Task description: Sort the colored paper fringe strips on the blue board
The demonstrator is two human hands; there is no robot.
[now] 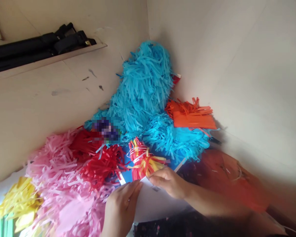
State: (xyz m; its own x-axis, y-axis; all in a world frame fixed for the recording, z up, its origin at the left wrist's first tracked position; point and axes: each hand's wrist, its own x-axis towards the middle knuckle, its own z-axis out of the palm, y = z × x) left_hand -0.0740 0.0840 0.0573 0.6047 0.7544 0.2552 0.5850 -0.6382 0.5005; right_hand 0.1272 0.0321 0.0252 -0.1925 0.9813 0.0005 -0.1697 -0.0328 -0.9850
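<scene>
My left hand point(120, 207) and my right hand point(169, 182) both pinch the top edge of a white paper sheet point(158, 204) at the bottom centre. Just above my right fingers sits a tuft of red and yellow fringed tissue paper point(143, 159), tied with thin white strands, on a blue card point(129, 164). Its lower part is hidden behind the sheet. Turquoise fringed tissue point(143, 89) rises in a thick mass behind it. Red fringe point(98, 164) lies left of the tuft, and pink fringe point(64, 177) spreads beside my left hand.
Cream walls point(249, 65) meet in a corner behind the paper. Orange fringe strips point(191, 115) rest against the right wall, above a blurred orange-red shape point(232, 181). Yellow fringe point(17, 204) lies at the far left. A wall ledge point(49, 56) holds long black objects.
</scene>
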